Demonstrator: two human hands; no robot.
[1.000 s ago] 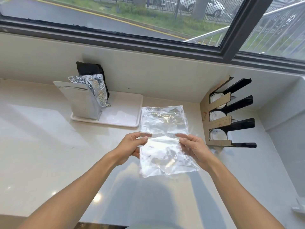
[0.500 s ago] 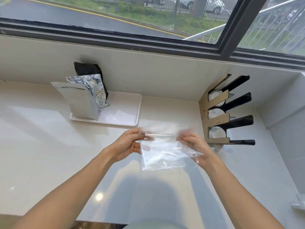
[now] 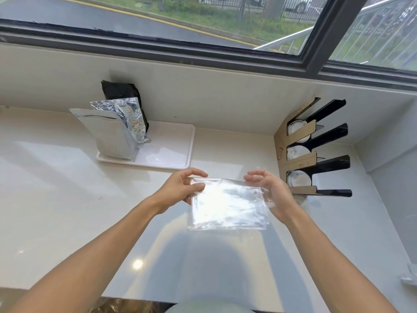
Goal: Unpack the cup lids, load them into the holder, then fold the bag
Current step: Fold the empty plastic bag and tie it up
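Note:
A clear plastic bag (image 3: 228, 205), folded over once, is held above the pale counter in the middle of the head view. My left hand (image 3: 180, 188) pinches its upper left corner between thumb and fingers. My right hand (image 3: 269, 190) holds the right edge with curled fingers, thumb near the top corner. The black and cardboard lid holder (image 3: 313, 152) stands at the right against the wall, with white cup lids (image 3: 297, 178) in its three slots.
A white tray (image 3: 171, 152) sits at the back of the counter, carrying silver foil pouches (image 3: 117, 129) and a black pouch (image 3: 123, 91). A window runs along the back wall. A wall closes the counter on the right.
The bag's far half has been folded toward me, halving its length. Both hands have shifted slightly to the folded edge's corners.

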